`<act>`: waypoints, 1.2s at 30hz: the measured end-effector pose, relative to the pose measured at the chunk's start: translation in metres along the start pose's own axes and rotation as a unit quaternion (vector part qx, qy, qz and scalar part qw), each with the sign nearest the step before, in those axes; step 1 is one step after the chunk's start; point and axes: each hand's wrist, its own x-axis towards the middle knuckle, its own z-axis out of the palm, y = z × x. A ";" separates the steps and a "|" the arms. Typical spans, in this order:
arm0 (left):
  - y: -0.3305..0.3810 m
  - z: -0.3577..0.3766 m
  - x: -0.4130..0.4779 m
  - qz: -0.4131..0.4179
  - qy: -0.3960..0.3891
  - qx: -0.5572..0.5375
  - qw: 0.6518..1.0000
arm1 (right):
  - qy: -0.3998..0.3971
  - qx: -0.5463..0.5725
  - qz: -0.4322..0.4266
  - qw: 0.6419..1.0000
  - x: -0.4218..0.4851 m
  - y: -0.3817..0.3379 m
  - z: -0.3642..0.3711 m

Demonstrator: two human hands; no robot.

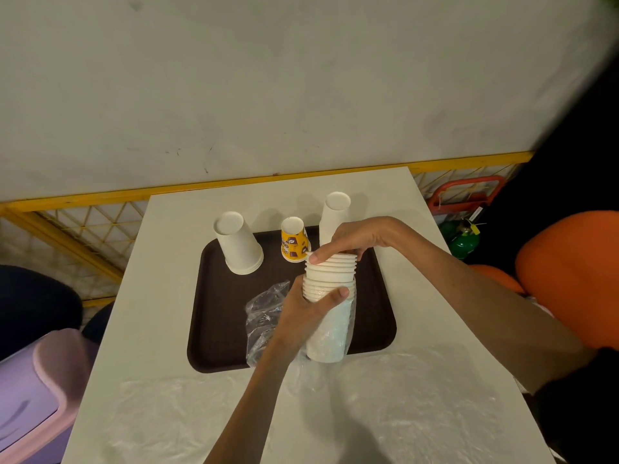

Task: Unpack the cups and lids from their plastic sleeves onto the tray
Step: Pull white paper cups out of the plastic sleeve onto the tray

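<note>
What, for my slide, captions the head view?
Left hand holds sleeved cup stack, right hand grips its top, over tray.

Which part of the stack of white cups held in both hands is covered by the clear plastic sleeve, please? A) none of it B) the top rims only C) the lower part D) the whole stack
C: the plastic sleeve clings round the lower part of the stack of white cups, by the left hand, while the rims under the right hand are bare.
</note>
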 end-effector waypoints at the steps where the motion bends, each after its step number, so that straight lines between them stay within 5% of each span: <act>1: 0.001 0.001 -0.001 0.002 -0.002 -0.002 1.000 | -0.007 0.007 0.003 1.000 0.000 0.000 -0.001; 16: -0.006 0.001 0.004 0.007 0.004 0.021 1.000 | -0.003 0.007 -0.008 1.000 -0.001 -0.005 -0.009; 24: -0.010 -0.007 0.006 0.002 0.037 -0.018 0.999 | 0.121 0.133 -0.077 0.981 -0.006 0.009 -0.028; 36: 0.007 -0.014 0.022 0.026 0.107 -0.088 0.990 | 0.040 0.216 -0.093 0.971 -0.014 0.034 -0.040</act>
